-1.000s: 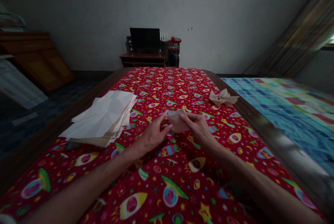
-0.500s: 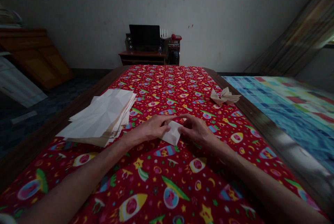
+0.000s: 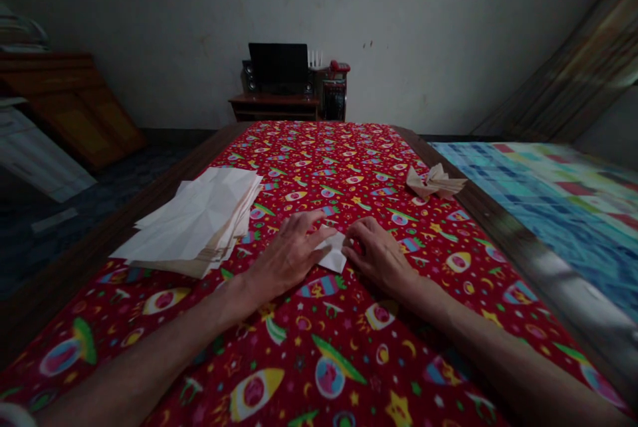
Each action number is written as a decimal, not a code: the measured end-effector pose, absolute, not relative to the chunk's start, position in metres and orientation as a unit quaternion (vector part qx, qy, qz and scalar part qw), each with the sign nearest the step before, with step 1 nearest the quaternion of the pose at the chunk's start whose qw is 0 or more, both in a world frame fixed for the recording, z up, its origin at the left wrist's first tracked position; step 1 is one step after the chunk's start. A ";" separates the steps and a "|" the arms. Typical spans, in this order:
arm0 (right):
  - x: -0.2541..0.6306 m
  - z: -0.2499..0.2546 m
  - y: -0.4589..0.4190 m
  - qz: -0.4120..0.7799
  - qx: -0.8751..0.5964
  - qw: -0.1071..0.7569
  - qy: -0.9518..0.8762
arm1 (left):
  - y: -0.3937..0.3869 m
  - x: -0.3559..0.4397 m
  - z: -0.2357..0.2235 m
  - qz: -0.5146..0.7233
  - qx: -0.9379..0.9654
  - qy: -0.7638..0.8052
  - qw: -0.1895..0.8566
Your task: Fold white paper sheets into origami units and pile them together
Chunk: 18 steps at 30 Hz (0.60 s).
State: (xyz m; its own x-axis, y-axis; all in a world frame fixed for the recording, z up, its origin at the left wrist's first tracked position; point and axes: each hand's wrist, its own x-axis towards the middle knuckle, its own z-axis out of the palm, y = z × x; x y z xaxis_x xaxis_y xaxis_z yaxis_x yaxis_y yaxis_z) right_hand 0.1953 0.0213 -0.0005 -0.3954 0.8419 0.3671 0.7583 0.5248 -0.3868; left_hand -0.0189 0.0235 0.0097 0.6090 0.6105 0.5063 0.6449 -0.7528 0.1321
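Observation:
A small folded piece of white paper (image 3: 335, 256) lies on the red patterned cloth, between my two hands. My left hand (image 3: 294, 248) rests at its left side, with its fingers stretched apart and the tips of the index finger and thumb touching the paper. On the right, my right hand (image 3: 376, 253) has its fingers curled and pinches the paper's right edge. Part of the paper is hidden under the fingertips of both hands.
A stack of creased white sheets (image 3: 199, 214) lies to the left on the cloth (image 3: 319, 161). Folded paper shapes (image 3: 434, 182) sit near the table's right edge. A bed with a checked cover (image 3: 548, 214) stands on the right. A monitor (image 3: 279, 65) stands at the back.
My left hand has spread its fingers and drawn back a little from the right hand, whose fingers have curled in at the paper's right edge. The view has shifted slightly.

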 end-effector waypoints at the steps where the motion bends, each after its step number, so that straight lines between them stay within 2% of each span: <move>1: 0.196 -0.002 0.022 0.079 -0.469 0.270 -0.837 | 0.022 -0.020 0.009 -0.251 -0.907 -0.336 0.029; 6: 0.198 -0.005 0.023 0.038 -0.402 0.291 -0.867 | 0.019 -0.028 0.004 -0.215 -0.933 -0.283 -0.053; 10: 0.201 -0.002 0.020 -0.018 -0.348 0.254 -0.902 | 0.016 -0.033 0.004 -0.223 -0.930 -0.287 -0.058; 14: 0.208 0.003 0.014 0.046 -0.280 0.215 -0.934 | 0.013 -0.032 0.005 -0.222 -0.925 -0.303 -0.050; 18: 0.214 0.006 0.011 0.075 -0.274 0.176 -0.942 | 0.014 -0.031 0.002 -0.232 -0.921 -0.307 -0.055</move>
State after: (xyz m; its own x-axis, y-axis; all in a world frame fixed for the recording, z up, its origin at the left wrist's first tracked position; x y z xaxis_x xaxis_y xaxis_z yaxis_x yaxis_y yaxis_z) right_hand 0.2138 0.0106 0.0057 -0.7873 0.5435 0.2911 0.4909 0.8383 -0.2374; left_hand -0.0315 0.0135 0.0018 0.7042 0.5913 0.3931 0.5400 -0.8055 0.2441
